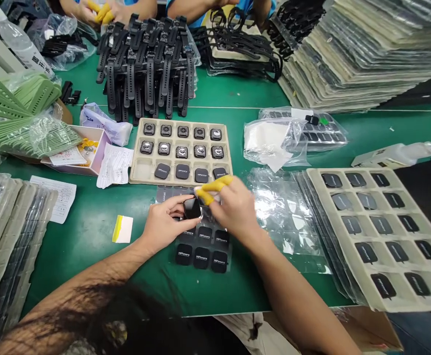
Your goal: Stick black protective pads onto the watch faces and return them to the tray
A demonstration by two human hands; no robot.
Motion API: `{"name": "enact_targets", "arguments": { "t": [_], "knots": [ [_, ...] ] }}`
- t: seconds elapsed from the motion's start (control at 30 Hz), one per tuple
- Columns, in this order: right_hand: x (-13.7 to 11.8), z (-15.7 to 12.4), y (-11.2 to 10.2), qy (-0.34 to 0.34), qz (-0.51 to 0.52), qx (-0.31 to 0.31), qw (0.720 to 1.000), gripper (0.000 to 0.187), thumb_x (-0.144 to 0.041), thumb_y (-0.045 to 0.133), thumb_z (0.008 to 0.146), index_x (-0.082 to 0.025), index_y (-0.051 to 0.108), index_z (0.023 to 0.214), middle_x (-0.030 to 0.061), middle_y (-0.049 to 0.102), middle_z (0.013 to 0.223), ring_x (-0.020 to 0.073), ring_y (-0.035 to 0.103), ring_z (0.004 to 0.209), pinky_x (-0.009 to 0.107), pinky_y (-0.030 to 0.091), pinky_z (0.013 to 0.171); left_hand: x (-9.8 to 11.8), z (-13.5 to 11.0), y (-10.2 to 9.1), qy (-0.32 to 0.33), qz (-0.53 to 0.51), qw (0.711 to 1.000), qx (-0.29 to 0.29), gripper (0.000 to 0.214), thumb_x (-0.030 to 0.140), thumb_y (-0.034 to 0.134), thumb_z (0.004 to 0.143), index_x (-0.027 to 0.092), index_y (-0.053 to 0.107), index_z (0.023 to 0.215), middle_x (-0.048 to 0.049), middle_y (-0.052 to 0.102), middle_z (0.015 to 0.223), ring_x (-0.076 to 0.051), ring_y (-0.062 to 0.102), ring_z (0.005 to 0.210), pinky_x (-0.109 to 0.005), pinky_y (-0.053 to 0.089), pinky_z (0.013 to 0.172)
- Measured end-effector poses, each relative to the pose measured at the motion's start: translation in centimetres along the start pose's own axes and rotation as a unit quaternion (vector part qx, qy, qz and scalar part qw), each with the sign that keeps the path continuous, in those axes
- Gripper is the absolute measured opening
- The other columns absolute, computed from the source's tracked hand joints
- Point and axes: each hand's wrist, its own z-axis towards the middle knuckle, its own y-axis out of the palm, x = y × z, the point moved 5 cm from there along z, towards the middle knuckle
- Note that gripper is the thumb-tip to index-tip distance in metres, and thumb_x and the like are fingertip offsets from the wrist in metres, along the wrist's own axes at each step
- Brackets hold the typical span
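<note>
Half of the right hand (233,209) is smeared with motion blur. Its yellow-capped fingertips (215,190) are bunched together at the top right corner of the watch body (192,208), but you can't tell what they're actually pinching. The left hand (163,222) has thumb and fingers curled around the watch body's left side, holding it just over a sheet of black squares (204,246) on the green table (89,246).

The watch body is a small glossy black square with rounded corners and a dark face.

At 12 o'clock from it there's a beige tray (180,150) with more watch bodies. Farther back the same way is a pile of strapped watches (147,64). At 3 o'clock come crinkly clear bags (285,212), then a second tray (381,231) cut off by the frame edge. Green straps (19,113) sit at 10 o'clock. A co-worker's hands (100,10) barely poke in at the top.
</note>
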Motion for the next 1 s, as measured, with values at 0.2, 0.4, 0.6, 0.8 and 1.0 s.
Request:
{"name": "enact_targets", "arguments": {
  "t": [0.2,0.4,0.6,0.8,1.0],
  "knots": [
    [0.5,-0.7,-2.1,-0.005,-0.002,0.002,1.000,0.027,-0.027,0.059,0.096,-0.021,0.065,0.121,0.0151,0.061,0.126,0.0329,0.055,0.119,0.056,0.046,0.098,1.0,-0.4,-0.1,0.133,0.036,0.990,0.040,0.046,0.022,0.083,0.072,0.020,0.073,0.117,-0.0023,0.081,0.091,-0.018,0.078,0.081,-0.032,0.067,0.085],
    [-0.5,-1.4,-0.7,0.054,0.198,-0.102,0.973,0.025,-0.016,0.056,0.094,-0.020,0.063,0.117,0.0055,0.072,0.097,0.0186,0.066,0.087,0.036,0.054,0.080,2.7,-1.2,-0.1,0.313,0.137,0.938,0.060,0.042,0.019,0.084,0.073,0.022,0.073,0.114,-0.0032,0.081,0.101,-0.015,0.077,0.075,-0.024,0.066,0.072],
    [0.3,-1.2,-1.8,0.076,0.214,-0.111,0.967,0.027,-0.015,0.058,0.090,-0.021,0.066,0.115,0.0036,0.075,0.095,0.0179,0.068,0.086,0.033,0.054,0.078,3.1,-1.4,0.5,0.358,0.205,0.911,0.018,0.039,0.020,0.083,0.076,0.023,0.072,0.113,-0.0054,0.079,0.106,-0.021,0.074,0.105,-0.033,0.063,0.093],
    [-0.2,-1.3,-1.9,0.042,0.127,-0.111,0.985,0.021,-0.016,0.053,0.094,-0.020,0.069,0.106,0.0068,0.076,0.105,0.0233,0.070,0.092,0.040,0.055,0.082,3.0,-1.9,0.9,0.384,0.196,0.902,-0.013,0.041,0.016,0.077,0.083,0.022,0.067,0.122,-0.0047,0.078,0.098,-0.016,0.075,0.085,-0.027,0.064,0.081],
    [-0.9,-1.7,-1.4,0.101,0.213,-0.094,0.967,0.022,-0.020,0.060,0.089,-0.019,0.069,0.109,0.0059,0.075,0.101,0.0190,0.070,0.088,0.034,0.057,0.078,2.5,-2.1,0.8,0.387,0.214,0.897,-0.007,0.044,0.015,0.075,0.083,0.025,0.065,0.125,-0.0024,0.075,0.093,-0.016,0.071,0.089,-0.026,0.063,0.080]
  ]
}}
